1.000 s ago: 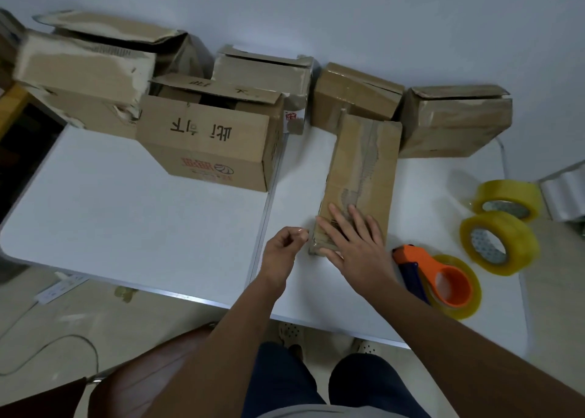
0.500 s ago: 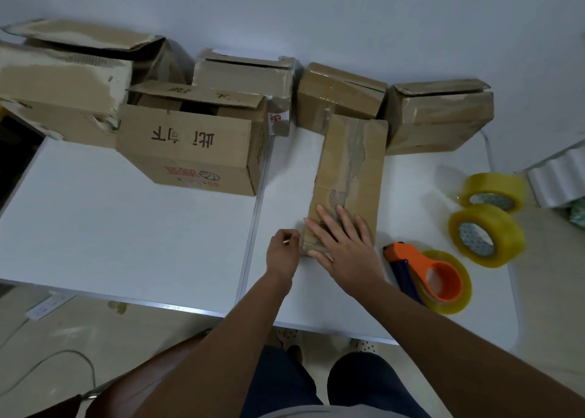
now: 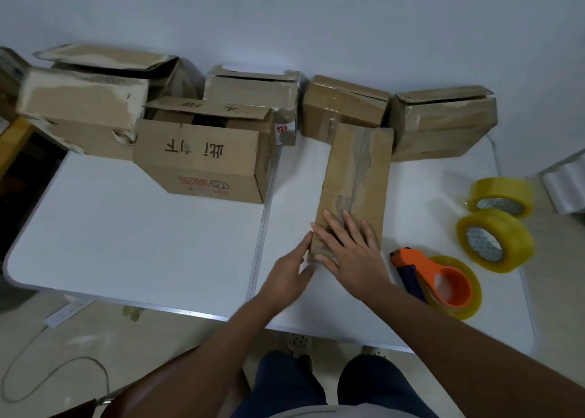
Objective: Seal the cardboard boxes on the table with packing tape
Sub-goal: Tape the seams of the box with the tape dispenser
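Observation:
A long narrow cardboard box [image 3: 357,177] lies flat on the white table [image 3: 142,237], its top scarred where old tape tore off. My right hand [image 3: 351,249] lies flat with spread fingers on the box's near end. My left hand [image 3: 289,273] has its fingers straight against the near left corner of the same box. An orange tape dispenser [image 3: 438,283] loaded with a clear yellowish roll lies on the table just right of my right hand.
Two yellowish tape rolls [image 3: 495,238] sit at the table's right edge. Several worn boxes line the back wall, among them a large printed box [image 3: 202,161] with loose flaps. A power strip and cable [image 3: 63,313] lie on the floor at left.
My left hand, which was curled and pinched beside the box, has straightened its fingers and moved right against the box's near corner. My right hand stays flat on the box.

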Demonstrator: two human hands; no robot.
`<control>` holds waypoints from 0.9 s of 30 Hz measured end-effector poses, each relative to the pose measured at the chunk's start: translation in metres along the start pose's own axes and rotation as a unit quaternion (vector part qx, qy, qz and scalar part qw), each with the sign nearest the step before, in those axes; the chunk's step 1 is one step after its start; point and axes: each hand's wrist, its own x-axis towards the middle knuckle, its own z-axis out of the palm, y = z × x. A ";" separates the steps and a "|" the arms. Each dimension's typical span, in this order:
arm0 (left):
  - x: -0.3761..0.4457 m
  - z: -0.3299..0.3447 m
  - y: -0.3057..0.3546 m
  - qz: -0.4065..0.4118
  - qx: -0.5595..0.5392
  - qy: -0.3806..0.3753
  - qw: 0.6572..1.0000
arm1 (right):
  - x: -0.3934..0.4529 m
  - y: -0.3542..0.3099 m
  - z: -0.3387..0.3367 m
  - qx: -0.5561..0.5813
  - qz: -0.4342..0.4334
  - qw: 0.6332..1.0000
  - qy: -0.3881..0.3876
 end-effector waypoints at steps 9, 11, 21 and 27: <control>0.053 -0.043 -0.006 0.034 0.270 -0.086 0.958 | 0.001 0.000 -0.002 0.010 -0.001 1.000 -0.025; 0.052 -0.023 -0.007 0.024 0.250 -0.068 0.966 | 0.002 -0.002 -0.005 0.013 -0.002 0.999 -0.040; 0.018 -0.032 -0.010 -0.010 0.175 0.026 0.984 | -0.011 0.034 -0.035 0.454 0.230 0.859 0.050; 0.032 -0.023 0.021 -0.054 0.178 0.058 0.981 | -0.041 -0.001 -0.051 0.525 0.244 0.815 -0.036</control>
